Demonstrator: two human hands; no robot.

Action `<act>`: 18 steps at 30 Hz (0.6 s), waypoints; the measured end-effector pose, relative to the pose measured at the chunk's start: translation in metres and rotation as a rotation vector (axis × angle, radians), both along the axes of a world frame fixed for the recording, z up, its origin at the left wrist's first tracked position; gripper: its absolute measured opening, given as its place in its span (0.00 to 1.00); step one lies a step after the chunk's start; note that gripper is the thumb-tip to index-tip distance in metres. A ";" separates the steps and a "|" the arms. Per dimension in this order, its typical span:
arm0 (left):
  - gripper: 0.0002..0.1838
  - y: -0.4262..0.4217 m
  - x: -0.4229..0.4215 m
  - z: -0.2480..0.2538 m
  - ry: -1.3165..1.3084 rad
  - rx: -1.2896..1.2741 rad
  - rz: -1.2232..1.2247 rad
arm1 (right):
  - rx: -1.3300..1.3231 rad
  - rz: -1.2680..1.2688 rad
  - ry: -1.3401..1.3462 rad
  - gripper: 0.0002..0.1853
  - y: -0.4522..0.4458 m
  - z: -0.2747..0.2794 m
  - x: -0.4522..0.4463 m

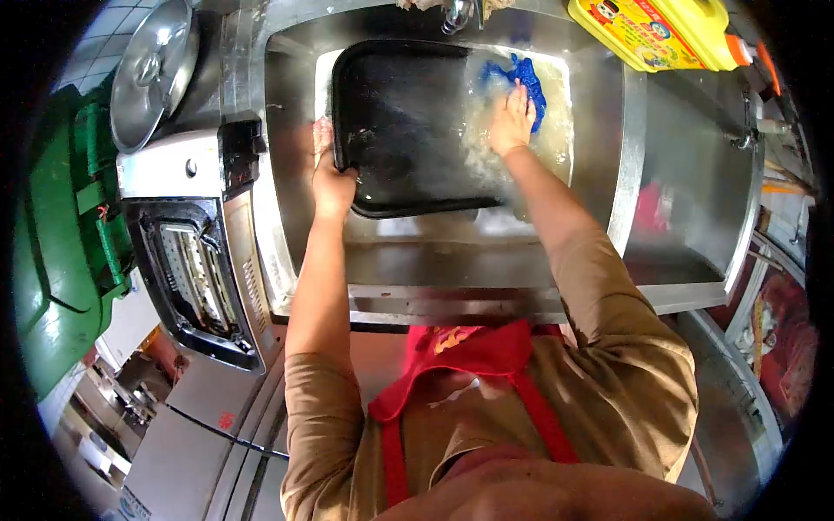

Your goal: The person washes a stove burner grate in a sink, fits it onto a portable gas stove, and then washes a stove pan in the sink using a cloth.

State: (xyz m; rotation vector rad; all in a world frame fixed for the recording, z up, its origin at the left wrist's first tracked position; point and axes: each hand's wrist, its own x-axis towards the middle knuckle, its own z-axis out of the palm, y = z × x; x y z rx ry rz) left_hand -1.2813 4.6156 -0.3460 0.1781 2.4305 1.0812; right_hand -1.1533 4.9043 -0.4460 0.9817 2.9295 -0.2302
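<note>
A large black rectangular tray lies in the sink, its right end under cloudy, foamy water. On its left side, my left hand grips the rim, thumb over the edge and fingers along the outer wall. My right hand presses a crumpled blue cloth at the tray's right end, with its fingers on the cloth. Part of the cloth and the tray's far right edge are hidden by hand, foam and water.
The metal sink has a faucet at the back. A yellow jug lies behind on the right, near a second basin. To the left are a metal lid, a white-and-black appliance and a green bin.
</note>
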 end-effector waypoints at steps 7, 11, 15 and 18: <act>0.31 0.009 0.014 0.030 -0.454 0.586 0.235 | -0.312 -0.066 0.374 0.26 -0.060 0.029 -0.014; 0.30 0.015 0.025 0.050 -0.550 0.724 0.233 | -1.032 -0.317 0.814 0.28 -0.105 0.039 -0.050; 0.29 0.005 0.030 0.031 -0.395 0.681 0.146 | -1.459 -0.308 0.904 0.32 -0.139 0.084 -0.091; 0.32 0.010 0.034 0.044 -0.407 0.654 0.179 | -1.618 -0.302 0.906 0.35 -0.162 0.100 -0.105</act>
